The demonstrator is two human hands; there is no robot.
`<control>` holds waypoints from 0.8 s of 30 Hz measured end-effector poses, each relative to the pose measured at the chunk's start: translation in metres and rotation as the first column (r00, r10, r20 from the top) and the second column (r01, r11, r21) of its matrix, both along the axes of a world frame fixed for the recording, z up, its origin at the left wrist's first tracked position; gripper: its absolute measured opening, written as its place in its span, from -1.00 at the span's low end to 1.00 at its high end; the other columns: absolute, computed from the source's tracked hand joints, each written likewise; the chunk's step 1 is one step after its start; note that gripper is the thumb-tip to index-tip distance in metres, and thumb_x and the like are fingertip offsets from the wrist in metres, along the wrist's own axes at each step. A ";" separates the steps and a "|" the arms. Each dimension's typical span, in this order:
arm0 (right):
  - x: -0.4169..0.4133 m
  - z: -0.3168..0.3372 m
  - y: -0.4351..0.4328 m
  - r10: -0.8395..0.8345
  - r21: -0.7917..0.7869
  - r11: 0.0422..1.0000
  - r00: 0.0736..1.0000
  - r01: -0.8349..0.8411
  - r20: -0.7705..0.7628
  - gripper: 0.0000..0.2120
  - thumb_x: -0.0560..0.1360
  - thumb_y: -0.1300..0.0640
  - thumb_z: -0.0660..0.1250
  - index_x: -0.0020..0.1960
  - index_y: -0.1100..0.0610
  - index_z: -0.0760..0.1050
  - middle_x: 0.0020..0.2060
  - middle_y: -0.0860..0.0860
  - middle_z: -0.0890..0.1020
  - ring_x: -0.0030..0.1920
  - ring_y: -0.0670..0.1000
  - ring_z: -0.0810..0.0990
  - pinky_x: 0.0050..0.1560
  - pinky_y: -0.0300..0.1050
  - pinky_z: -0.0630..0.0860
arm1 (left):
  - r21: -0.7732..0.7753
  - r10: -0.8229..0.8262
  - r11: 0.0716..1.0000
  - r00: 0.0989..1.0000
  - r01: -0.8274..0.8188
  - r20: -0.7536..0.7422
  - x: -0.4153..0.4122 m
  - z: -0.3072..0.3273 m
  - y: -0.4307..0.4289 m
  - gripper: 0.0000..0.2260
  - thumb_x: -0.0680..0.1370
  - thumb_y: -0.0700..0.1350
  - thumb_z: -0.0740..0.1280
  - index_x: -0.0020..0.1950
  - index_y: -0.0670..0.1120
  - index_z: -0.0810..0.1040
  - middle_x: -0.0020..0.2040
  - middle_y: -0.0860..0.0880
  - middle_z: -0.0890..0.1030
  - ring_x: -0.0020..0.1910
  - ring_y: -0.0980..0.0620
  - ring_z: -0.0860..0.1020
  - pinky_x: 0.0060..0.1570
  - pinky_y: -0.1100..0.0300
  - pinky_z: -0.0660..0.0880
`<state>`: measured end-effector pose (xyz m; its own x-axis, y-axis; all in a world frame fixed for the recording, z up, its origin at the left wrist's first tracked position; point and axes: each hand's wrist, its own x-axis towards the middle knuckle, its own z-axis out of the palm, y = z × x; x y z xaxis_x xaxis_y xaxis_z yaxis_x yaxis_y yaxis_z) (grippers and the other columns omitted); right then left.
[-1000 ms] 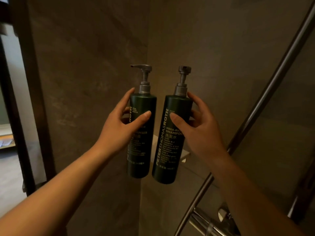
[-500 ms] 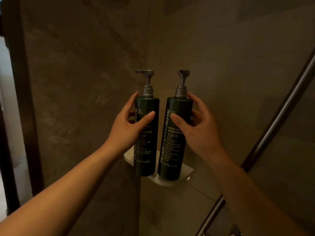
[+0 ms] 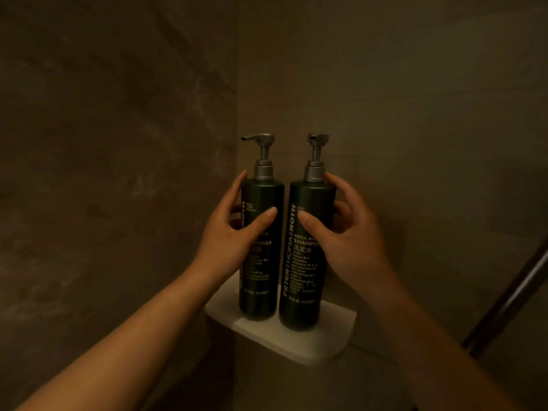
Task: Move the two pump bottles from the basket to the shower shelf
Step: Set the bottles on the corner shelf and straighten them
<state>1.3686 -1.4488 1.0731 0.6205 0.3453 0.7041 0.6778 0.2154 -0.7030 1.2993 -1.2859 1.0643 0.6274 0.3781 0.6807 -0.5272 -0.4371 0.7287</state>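
Note:
Two dark green pump bottles with grey pumps stand upright side by side on a white corner shelf. My left hand wraps the left bottle, labelled cleanser, thumb across its front. My right hand wraps the right bottle, labelled shampoo, in the same way. Both bottle bases rest on the shelf. The left pump's spout points left; the right one faces me. The basket is out of sight.
Grey-brown tiled walls meet in a corner directly behind the bottles. A dark metal rail runs diagonally along the right edge. The light is dim.
Both hands carried the bottles forward and down into the corner; the bases now sit on the shelf. The view moved closer, and the doorway and faucet left the frame.

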 end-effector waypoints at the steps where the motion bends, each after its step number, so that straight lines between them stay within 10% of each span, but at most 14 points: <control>1: 0.001 -0.002 0.001 -0.016 -0.006 1.000 1.000 0.016 -0.001 -0.46 0.37 0.13 0.44 0.13 -0.39 0.34 0.09 -0.16 0.59 0.07 -0.22 0.56 -0.08 -0.25 0.56 | -0.008 -0.020 1.000 1.000 0.020 0.002 0.003 -0.003 0.002 -0.32 0.32 0.13 0.39 0.39 0.29 0.22 0.05 0.35 0.42 -0.11 0.61 0.41 -0.29 0.57 0.40; 18: -0.006 -0.039 -0.001 -0.047 -0.008 0.999 0.993 0.046 -0.111 -0.37 0.25 0.01 0.43 0.23 -0.37 0.29 0.07 -0.33 0.53 0.07 -0.38 0.50 -0.13 -0.29 0.52 | -0.167 -0.157 0.974 0.987 0.152 -0.022 0.000 -0.053 0.006 -0.37 0.23 -0.03 0.47 0.20 0.33 0.32 0.11 0.29 0.48 0.05 0.41 0.49 -0.18 0.47 0.46; 24: -0.010 -0.083 0.001 -0.131 -0.018 0.991 0.982 0.130 -0.137 -0.30 0.33 0.22 0.46 0.21 -0.41 0.30 0.14 -0.28 0.52 0.12 -0.33 0.49 -0.04 -0.31 0.52 | -0.130 -0.142 0.982 0.990 0.138 -0.024 -0.006 -0.074 0.006 -0.31 0.25 -0.01 0.46 0.22 0.52 0.28 0.08 0.56 0.44 0.10 0.50 0.41 -0.15 0.55 0.41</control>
<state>1.3583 -1.4475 0.9899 0.7515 0.2603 0.6062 0.5964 0.1248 -0.7930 1.2928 -1.2801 0.9904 0.7017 0.3674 0.6104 -0.5511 -0.2632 0.7919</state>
